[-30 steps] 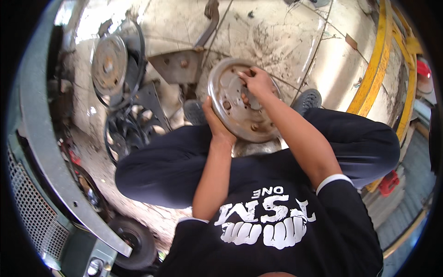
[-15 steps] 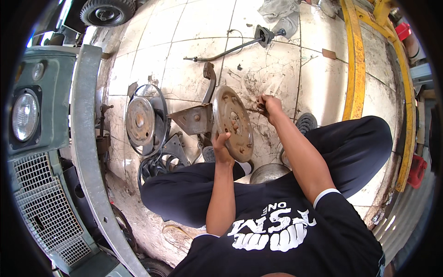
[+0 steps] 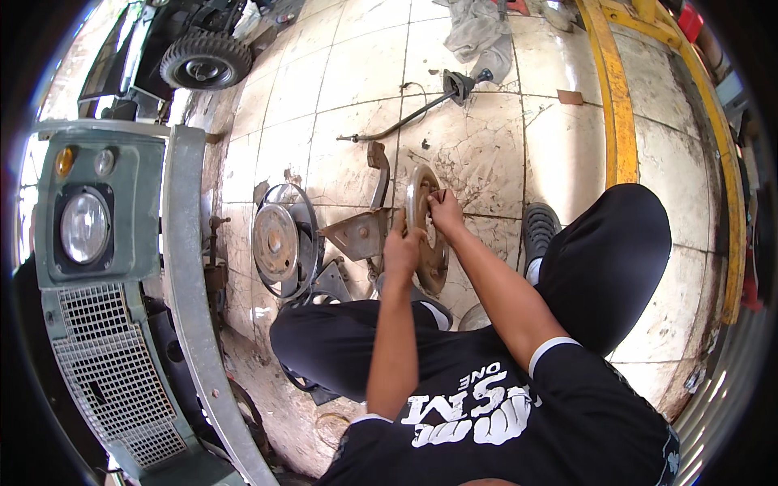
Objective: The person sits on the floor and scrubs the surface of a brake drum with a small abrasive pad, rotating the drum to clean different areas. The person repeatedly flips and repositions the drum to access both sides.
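Note:
Upright between my knees, seen nearly edge-on, stands a rusty round metal plate [image 3: 438,263]. My left hand [image 3: 402,253] grips it from the left, fingers pointing up along its back. My right hand [image 3: 446,212] is at the upper part of its front face, fingers pinched together. What those fingers hold, if anything, is too small to make out. Just left of the plate is a rusty pedal [image 3: 379,185] with a triangular metal bracket [image 3: 356,235].
Another rusty disc [image 3: 276,241] lies inside a dark ring at left. A lever with a long rod [image 3: 405,115] lies ahead, near a grey cloth [image 3: 474,32]. A vehicle's steel bumper [image 3: 185,267] edges the left; a yellow metal frame [image 3: 613,97] stands at right.
My right hand has come in from the right to the plate's face. The plate has turned more edge-on, and my left hand has shifted higher on it. The whole view has shifted slightly.

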The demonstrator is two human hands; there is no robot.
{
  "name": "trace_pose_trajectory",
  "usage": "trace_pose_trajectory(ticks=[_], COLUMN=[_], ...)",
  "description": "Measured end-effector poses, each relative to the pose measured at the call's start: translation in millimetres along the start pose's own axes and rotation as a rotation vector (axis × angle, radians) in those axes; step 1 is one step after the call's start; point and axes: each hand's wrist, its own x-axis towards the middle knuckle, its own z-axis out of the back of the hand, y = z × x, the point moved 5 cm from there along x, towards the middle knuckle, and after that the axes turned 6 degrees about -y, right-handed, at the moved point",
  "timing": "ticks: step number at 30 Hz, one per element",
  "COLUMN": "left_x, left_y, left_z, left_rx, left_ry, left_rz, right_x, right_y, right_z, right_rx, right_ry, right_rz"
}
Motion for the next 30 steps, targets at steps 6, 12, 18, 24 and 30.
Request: trace_pose_trajectory(ticks=[6,12,18,24,30], left_x=[40,68,46,53,46], left_y=[18,87,88,161,196], left_z=[55,46,39,24,22], left_rx=[-0.052,-0.971,-1.177,-1.187,-1.135], left_ry=[0.061,0.263,0.239,0.069,-0.011], left_rz=[0.111,0.640,0.619,0.727,0.718], right_x=[-28,-26,-50,-89,-90], right_y=[37,49,79,67,32], right_z=[1,19,26,12,17], right_rx=[0.232,0.154,0.215,0.115,-0.087], right_ry=[0.335,0.389,0.442,0.640,0.692], right_rz=[-0.314,-0.285,-0.299,-0.401,-0.291])
